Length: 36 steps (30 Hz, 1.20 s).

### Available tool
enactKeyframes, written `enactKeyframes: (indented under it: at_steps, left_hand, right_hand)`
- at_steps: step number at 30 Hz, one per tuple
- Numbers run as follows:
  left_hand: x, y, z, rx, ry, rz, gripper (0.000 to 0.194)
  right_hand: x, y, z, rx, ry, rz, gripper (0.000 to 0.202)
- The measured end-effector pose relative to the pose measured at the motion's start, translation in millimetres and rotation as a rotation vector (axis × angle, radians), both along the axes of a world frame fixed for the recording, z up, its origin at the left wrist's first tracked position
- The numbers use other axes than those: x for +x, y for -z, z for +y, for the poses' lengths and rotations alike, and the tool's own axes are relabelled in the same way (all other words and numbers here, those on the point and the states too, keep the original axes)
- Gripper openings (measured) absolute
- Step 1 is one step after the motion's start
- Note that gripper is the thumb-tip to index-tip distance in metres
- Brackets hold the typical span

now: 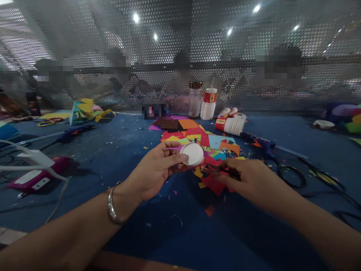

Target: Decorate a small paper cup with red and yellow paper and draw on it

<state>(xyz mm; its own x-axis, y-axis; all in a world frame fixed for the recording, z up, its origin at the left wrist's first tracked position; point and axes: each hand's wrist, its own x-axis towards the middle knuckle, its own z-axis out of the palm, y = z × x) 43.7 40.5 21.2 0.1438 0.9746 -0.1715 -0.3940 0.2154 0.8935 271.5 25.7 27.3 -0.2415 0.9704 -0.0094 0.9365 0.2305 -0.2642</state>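
Observation:
My left hand [159,167], a silver bracelet on its wrist, pinches a paper cup bottom [194,154] between thumb and fingers. Its round white face with a raised rim is turned toward me. Just right of it, my right hand [248,175] is closed around dark scissors [229,172], whose blades point left toward the cup bottom. The blades look slightly blurred, and a gap to the cup bottom is hard to judge. Beneath both hands lie scraps of coloured paper [213,183], mostly red, with orange, yellow and blue ones.
Behind stand a glass bottle [194,101] and a stack of paper cups [208,107]; another cup stack [232,125] lies sideways. Glue guns rest at right [263,145] and left [75,133], with loose cables. A magenta power strip [39,177] sits left. Perforated metal panel [158,49] rises behind the table.

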Motion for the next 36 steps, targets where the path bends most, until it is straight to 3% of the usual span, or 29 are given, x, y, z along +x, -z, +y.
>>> enactKeyframes:
  at_steps: [7, 18, 24, 29, 32, 36]
  left_hand:
    - [-1.7, 1.9, -0.1, -0.037, 0.108, -0.043, 0.021]
    - [-1.2, -0.8, -0.9, -0.060, 0.068, -0.025, 0.012]
    - [-2.7, 5.8, -2.5, 0.099, 0.081, 0.081, 0.022]
    - [-3.0, 8.8, -2.2, 0.260, 0.039, 0.185, 0.024]
    - [-2.2, 7.4, -2.3, 0.234, 0.042, 0.170, 0.026]
    - [-0.4, 4.7, -1.5, 0.073, 0.073, 0.040, 0.032]
  right_hand:
    - [2.9, 1.0, -0.9, 0.099, -0.033, 0.165, 0.046]
    - [5.1, 4.3, -3.2, 0.303, -0.038, 0.340, 0.045]
    - [3.6, 1.8, -5.4, 0.213, -0.007, 0.366, 0.053]
    - [1.0, -1.1, -2.5, 0.131, -0.024, 0.245, 0.046]
    - [-1.3, -1.0, -1.4, 0.032, -0.013, 0.123, 0.035]
    - [-4.3, 1.4, -1.7, -0.103, 0.020, 0.026, 0.022]
